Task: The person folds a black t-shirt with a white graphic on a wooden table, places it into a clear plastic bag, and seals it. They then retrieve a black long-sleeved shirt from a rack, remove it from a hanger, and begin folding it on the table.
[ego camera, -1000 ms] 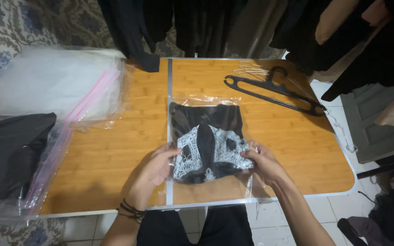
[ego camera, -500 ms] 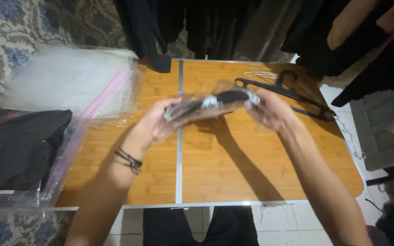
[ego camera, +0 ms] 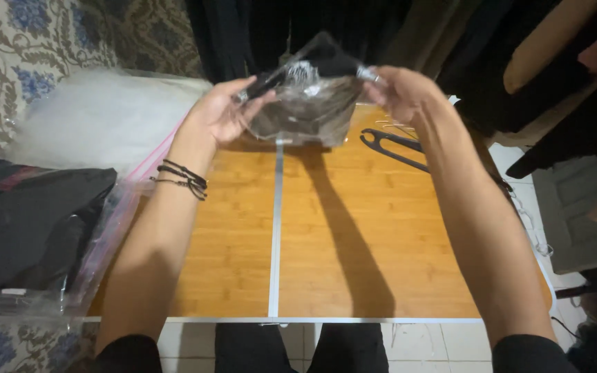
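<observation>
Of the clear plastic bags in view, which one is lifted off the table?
The clear bag with a dark garment, held up by the left hand and right hand. The other bags lie at the left.

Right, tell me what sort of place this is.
Probably a home garment-packing spot: a wooden folding table, dark clothes hanging on a rail behind it, stacked clear plastic bags beside it, and both hands holding up a clear-bagged black garment.

Bright overhead light, hard arm shadows on table (ego camera: 354,228), dim edges.
</observation>
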